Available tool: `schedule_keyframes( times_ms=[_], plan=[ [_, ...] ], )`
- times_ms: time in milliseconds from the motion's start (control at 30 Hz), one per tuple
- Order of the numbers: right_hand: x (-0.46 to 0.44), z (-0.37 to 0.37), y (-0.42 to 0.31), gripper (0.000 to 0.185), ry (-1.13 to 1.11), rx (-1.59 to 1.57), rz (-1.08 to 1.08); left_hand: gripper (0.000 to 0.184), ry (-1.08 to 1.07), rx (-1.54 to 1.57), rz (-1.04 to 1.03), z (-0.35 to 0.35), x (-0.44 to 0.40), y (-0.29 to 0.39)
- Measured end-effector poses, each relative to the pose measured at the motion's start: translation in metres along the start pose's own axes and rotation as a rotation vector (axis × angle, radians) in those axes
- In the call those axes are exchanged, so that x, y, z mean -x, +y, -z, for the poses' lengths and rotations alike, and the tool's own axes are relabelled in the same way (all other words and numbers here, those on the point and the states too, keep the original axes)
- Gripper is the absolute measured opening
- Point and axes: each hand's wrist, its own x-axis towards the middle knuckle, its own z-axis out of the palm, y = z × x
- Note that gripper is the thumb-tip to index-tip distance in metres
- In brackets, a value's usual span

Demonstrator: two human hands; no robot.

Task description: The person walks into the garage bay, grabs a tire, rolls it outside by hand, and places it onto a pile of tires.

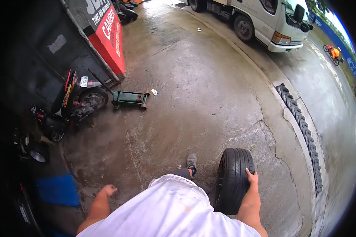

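Note:
A black car tire (243, 179) stands upright on its tread on the wet concrete, just right of my legs. My right hand (252, 176) grips its right edge, thumb on the tread, the other fingers partly hidden. A rim shows faintly on the tire's shaded left side. Away to the left, my left hand (110, 190) hangs over the floor with curled fingers and nothing visible in it. My grey shoe (191, 161) is between the two hands, nearer the tire.
A green floor jack (129, 98) sits ahead on the left beside a parked motorcycle (81, 96). A blue mat (58, 190) lies at lower left. Along the right curb runs a half-buried tire strip (300, 122). A white truck (261, 23) and a motorcycle rider (336, 52) are on the road.

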Motion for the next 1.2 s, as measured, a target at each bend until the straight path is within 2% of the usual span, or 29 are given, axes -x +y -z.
schedule_keyframes(
  times_ms=[33, 67, 100, 133, 200, 233, 267, 300, 367, 433, 467, 533, 600, 667, 733, 767, 800, 900, 933, 967, 1000, 1067, 1100, 1133, 1167, 1200],
  plan=[
    [-0.02, -0.005, -0.023, 0.117, -0.026, -0.035, 0.077, 0.041, 0.078, 0.166, -0.16, 0.017, -0.057, 0.03],
    [-0.035, -0.011, -0.039, 0.116, -0.066, -0.032, 0.048, 0.039, 0.063, 0.374, -0.197, 0.061, -0.042, 0.117],
    [-0.046, -0.017, -0.056, 0.116, -0.106, -0.039, 0.023, 0.04, 0.03, 0.579, -0.343, 0.092, -0.057, 0.162],
    [-0.045, -0.017, -0.068, 0.115, -0.13, -0.002, -0.017, 0.04, 0.082, 0.478, -0.37, 0.126, -0.068, 0.198],
    [-0.041, -0.016, -0.078, 0.113, -0.333, -0.199, -0.043, 0.04, 0.138, 0.384, -0.385, 0.187, -0.076, 0.263],
    [-0.031, -0.008, -0.097, 0.113, -0.342, -0.21, -0.036, 0.04, 0.145, 0.268, -0.469, 0.221, -0.066, 0.298],
    [-0.051, -0.022, -0.097, 0.107, -0.314, -0.219, -0.039, 0.04, 0.154, 0.149, -0.551, 0.252, -0.066, 0.33],
    [-0.061, -0.018, -0.135, 0.107, -0.321, -0.21, -0.024, 0.04, 0.164, 0.16, -0.539, 0.282, -0.079, 0.358],
    [-0.073, -0.015, -0.196, 0.112, -0.152, -0.137, -0.062, 0.039, 0.063, 0.08, -0.644, 0.334, -0.107, 0.407],
    [-0.122, -0.026, -0.285, 0.108, -0.001, -0.202, 0.118, 0.038, 0.141, 0.086, -0.657, 0.386, -0.137, 0.474],
    [-0.154, -0.031, -0.342, 0.105, 0.116, -0.048, 0.117, 0.038, 0.14, 0.09, -0.657, 0.407, -0.16, 0.511],
    [-0.166, -0.004, -0.5, 0.105, 0.092, 0.107, -0.075, 0.037, 0.305, 0.239, -0.734, 0.438, -0.207, 0.567],
    [-0.209, -0.003, -0.625, 0.107, 0.035, 0.183, 0.014, 0.036, 0.267, 0.318, -0.69, 0.457, -0.253, 0.603],
    [-0.25, -0.004, -0.702, 0.109, -0.014, 0.253, 0.075, 0.035, 0.206, 0.383, -0.583, 0.464, -0.293, 0.612],
    [-0.328, -0.026, -0.762, 0.112, -0.198, -0.019, 0.35, 0.039, 0.174, 0.213, -0.487, 0.46, -0.341, 0.557],
    [-0.326, -0.019, -0.786, 0.11, -0.218, -0.007, 0.309, 0.043, 0.067, 0.233, -0.226, 0.466, -0.335, 0.534],
    [-0.326, -0.013, -0.809, 0.109, -0.234, 0.002, 0.274, 0.047, 0.09, 0.12, -0.123, 0.452, -0.353, 0.485],
    [-0.397, -0.037, -0.809, 0.112, -0.419, -0.162, 0.113, 0.047, 0.106, 0.269, 0.228, 0.443, -0.329, 0.408],
    [-0.424, -0.05, -0.818, 0.115, -0.448, -0.227, 0.048, 0.043, 0.047, 0.196, 0.274, 0.445, -0.327, 0.394],
    [-0.431, -0.057, -0.859, 0.115, -0.451, -0.211, 0.039, 0.043, -0.043, 0.172, 0.339, 0.451, -0.328, 0.384],
    [-0.43, -0.064, -0.907, 0.116, -0.292, -0.155, 0.083, 0.043, -0.172, 0.129, 0.358, 0.462, -0.339, 0.381],
    [-0.419, -0.073, -1.027, 0.115, -0.042, 0.059, 0.093, 0.043, -0.441, 0.007, 0.295, 0.49, -0.383, 0.38],
    [-0.406, -0.078, -1.108, 0.115, 0.048, 0.208, 0.064, 0.044, -0.545, -0.093, 0.128, 0.51, -0.424, 0.381],
    [-0.411, -0.087, -1.17, 0.114, 0.031, 0.247, 0.117, 0.044, -0.611, -0.205, -0.091, 0.533, -0.468, 0.388],
    [-0.418, -0.095, -1.225, 0.112, 0.014, 0.283, 0.179, 0.045, -0.594, -0.304, -0.395, 0.562, -0.518, 0.4],
    [-0.423, -0.105, -1.259, 0.112, 0.012, 0.292, 0.182, 0.049, -0.428, -0.048, 0.257, 0.649, -0.535, 0.511]
  ],
)
